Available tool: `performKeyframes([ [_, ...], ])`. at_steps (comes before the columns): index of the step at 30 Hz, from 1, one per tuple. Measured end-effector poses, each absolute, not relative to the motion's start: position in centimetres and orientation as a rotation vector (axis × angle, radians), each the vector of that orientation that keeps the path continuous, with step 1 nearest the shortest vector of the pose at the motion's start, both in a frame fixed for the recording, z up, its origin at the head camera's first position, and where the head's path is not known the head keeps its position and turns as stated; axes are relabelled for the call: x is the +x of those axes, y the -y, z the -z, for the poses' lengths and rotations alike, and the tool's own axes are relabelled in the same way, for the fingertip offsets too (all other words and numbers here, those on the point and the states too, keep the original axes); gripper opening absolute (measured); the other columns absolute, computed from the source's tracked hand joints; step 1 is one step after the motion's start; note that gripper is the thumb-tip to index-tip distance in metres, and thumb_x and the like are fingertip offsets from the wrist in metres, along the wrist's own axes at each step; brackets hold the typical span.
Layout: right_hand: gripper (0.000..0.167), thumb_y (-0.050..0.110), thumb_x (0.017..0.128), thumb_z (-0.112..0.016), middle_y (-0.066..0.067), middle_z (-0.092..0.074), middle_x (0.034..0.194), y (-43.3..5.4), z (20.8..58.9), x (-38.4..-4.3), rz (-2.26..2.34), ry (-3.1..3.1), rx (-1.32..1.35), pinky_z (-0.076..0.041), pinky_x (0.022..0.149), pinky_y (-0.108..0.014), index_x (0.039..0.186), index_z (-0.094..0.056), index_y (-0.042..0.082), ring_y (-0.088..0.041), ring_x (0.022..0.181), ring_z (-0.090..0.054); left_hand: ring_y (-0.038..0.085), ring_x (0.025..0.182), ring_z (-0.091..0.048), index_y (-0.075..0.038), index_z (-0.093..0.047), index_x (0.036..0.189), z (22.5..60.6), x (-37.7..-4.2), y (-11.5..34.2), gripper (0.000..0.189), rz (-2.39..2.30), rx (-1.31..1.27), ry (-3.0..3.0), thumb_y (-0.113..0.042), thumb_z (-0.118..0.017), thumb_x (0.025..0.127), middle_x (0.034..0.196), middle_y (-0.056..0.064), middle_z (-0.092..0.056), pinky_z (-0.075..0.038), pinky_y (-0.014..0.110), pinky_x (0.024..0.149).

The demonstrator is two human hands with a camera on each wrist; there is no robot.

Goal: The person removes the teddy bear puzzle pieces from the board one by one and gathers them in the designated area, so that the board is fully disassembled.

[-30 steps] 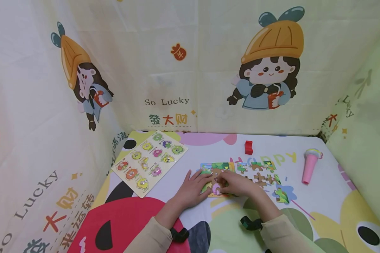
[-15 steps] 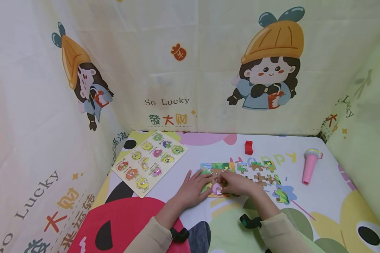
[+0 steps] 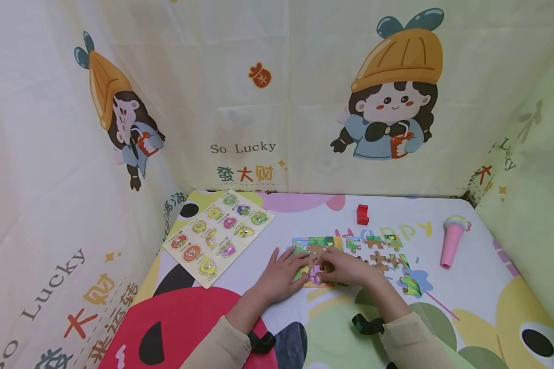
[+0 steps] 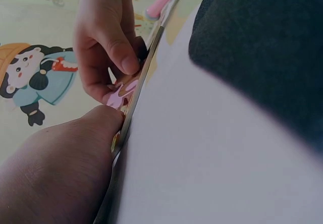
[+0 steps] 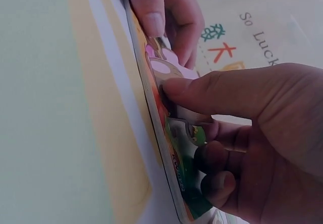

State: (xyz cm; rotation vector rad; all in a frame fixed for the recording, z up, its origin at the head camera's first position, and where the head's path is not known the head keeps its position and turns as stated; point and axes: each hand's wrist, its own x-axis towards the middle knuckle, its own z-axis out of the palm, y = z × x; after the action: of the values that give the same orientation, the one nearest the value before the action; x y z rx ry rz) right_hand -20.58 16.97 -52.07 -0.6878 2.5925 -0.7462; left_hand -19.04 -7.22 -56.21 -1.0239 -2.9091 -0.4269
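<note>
My left hand [image 3: 281, 277] lies flat at the left side of a small jigsaw puzzle board [image 3: 325, 240], its fingers spread on the edge and over the picture. With my right hand [image 3: 346, 267] I pinch a brown and pink puzzle piece [image 5: 164, 68] between thumb and fingers, low in the middle of the board. In the right wrist view the piece is tilted a little against the board, and the left thumb [image 5: 153, 22] is close to it. The fingers hide part of the picture, so I cannot tell whether the piece is seated.
Several loose puzzle pieces [image 3: 379, 260] lie right of the board, one green piece [image 3: 411, 285] nearest me. A fruit sticker board [image 3: 219, 238] is at left. Behind stand a red block [image 3: 362, 215] and, farther right, a pink toy microphone [image 3: 452, 242]. Printed curtains surround the table.
The right fingers have shifted slightly, and the pink part beneath them looks a little turned and moved. The left hand stays where it was.
</note>
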Motion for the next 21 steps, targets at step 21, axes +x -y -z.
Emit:
performKeyframes([
  [21, 0.018, 0.011, 0.099, -0.058, 0.008, -0.065, 0.096, -17.83, 51.10, -20.64, 0.846, -2.576, -0.693, -0.050, 0.080, -0.034, 0.112, -0.067, 0.019, -0.011, 0.086, -0.056, 0.025, 0.152, -0.023, -0.030, -0.048, 0.145, 56.38, -19.19, 7.35, 0.049, 0.462, -1.042, 2.898, -0.052, -0.044, 0.101, 0.155, -0.012, -0.040, -0.012, 0.064, 0.119],
])
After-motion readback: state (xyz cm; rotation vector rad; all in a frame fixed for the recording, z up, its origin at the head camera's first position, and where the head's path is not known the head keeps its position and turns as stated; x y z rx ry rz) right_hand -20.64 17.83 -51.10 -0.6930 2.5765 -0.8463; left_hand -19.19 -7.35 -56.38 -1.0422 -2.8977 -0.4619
